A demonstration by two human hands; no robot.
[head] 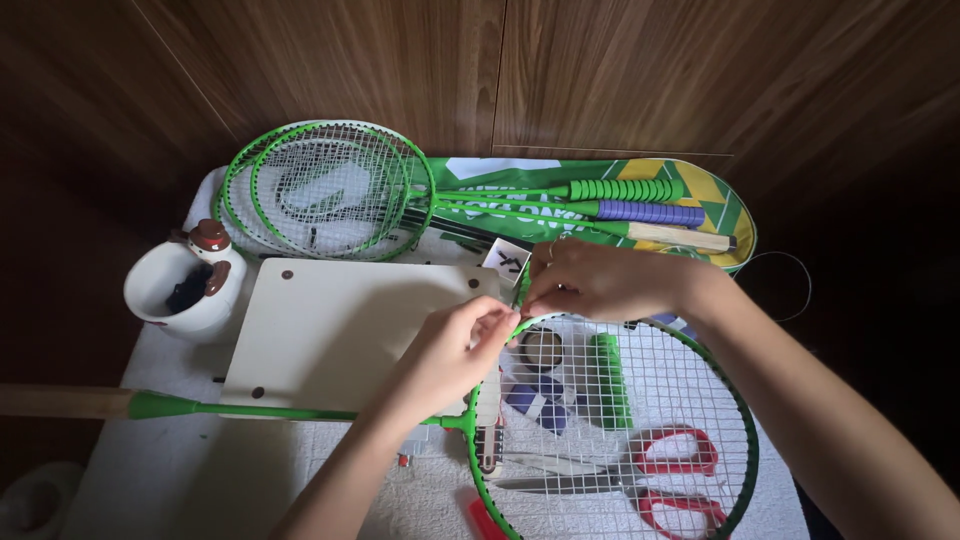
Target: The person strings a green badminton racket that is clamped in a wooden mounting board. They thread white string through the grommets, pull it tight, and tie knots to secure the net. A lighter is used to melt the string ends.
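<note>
A green badminton racket lies across the table, its white-strung head at lower right and its shaft running left to a wooden handle. My left hand pinches something thin at the top of the racket's frame. My right hand is closed on the same spot from the other side, fingertips almost touching the left ones. What they pinch looks like string, but it is too fine to tell. Under the strings lie red-handled scissors, a green strip and a small round tin.
A pale board with screw holes lies under the shaft. Several green rackets rest on a green racket bag at the back. A white mug with a small figure stands at left. A thin wire loop lies at right. Dark wood panelling stands behind.
</note>
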